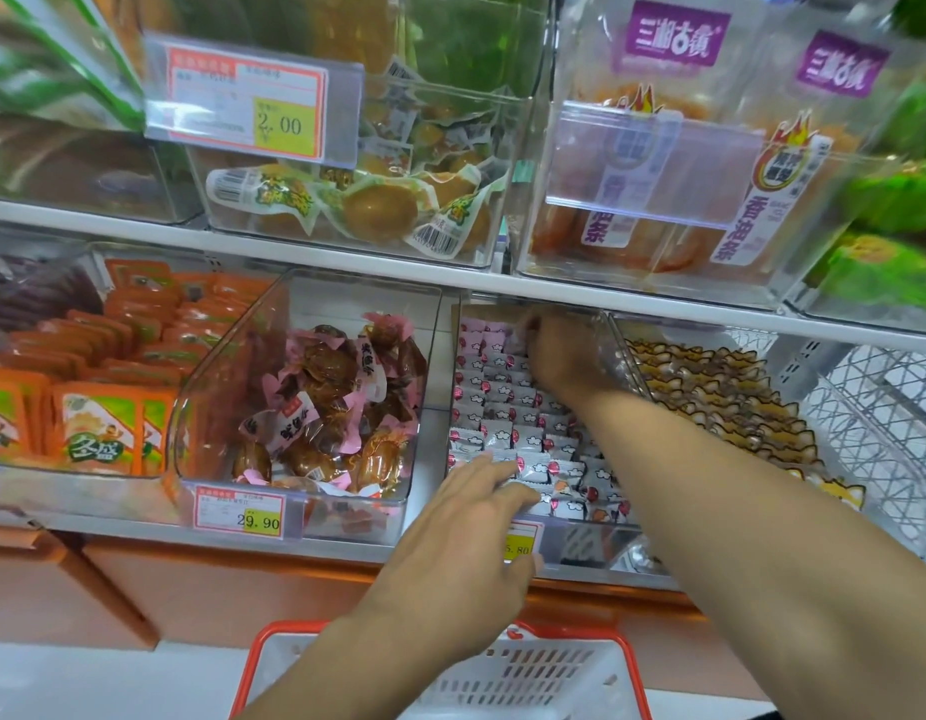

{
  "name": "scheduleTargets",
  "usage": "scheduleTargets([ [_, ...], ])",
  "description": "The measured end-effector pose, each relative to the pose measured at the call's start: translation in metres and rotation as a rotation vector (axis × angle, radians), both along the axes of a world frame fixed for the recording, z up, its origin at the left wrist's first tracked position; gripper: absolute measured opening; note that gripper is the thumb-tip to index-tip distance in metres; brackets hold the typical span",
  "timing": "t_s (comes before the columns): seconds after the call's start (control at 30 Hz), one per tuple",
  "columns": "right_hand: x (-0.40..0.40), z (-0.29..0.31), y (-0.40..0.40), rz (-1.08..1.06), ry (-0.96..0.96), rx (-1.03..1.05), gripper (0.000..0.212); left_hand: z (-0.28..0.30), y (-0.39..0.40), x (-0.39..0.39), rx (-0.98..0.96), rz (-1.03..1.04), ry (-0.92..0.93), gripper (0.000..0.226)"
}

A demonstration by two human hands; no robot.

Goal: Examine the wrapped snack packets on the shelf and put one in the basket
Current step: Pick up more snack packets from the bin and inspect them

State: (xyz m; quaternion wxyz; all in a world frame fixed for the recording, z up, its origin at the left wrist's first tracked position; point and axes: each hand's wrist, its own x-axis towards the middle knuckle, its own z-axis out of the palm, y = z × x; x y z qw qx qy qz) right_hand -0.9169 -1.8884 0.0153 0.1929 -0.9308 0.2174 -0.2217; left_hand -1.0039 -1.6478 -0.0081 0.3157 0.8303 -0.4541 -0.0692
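Note:
Rows of small white-and-pink wrapped snack packets (507,402) fill a clear bin (570,545) on the lower shelf. My right hand (559,350) reaches deep into the back of that bin, its fingers curled down among the packets; whether it grips one is hidden. My left hand (471,543) lies at the bin's front edge with fingers stretched out over the nearest packets. Below my arms stands a white basket with a red rim (528,672), seen only in part.
Left of the bin are clear bins of pink-wrapped brown snacks (325,402) and orange packets (97,387). A bin of brown-and-yellow packets (720,402) stands to the right. The upper shelf edge (450,278) hangs right above my right hand. A white wire rack (887,433) is far right.

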Motion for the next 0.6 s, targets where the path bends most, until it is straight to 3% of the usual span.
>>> scheduleTargets([
  [0.13,-0.011,0.017,0.009,-0.037,-0.348,-0.012,0.020,0.006,0.001,0.003,-0.084,0.040,-0.034,0.048],
  [0.27,-0.046,0.036,0.031,-0.234,-0.439,0.424,0.008,0.021,0.003,0.005,-0.264,0.182,0.024,0.043],
  [0.37,-0.086,0.043,0.063,-0.184,-0.539,0.872,0.012,0.034,0.008,0.007,-0.493,0.349,0.353,0.043],
  [0.47,-0.124,0.041,0.096,-0.095,-0.566,1.308,0.014,0.039,0.018,0.015,-0.580,0.438,0.696,0.038],
  [0.6,-0.155,0.025,0.116,-0.030,-0.474,1.509,0.019,0.030,0.034,0.021,-0.673,0.486,0.908,0.022],
])
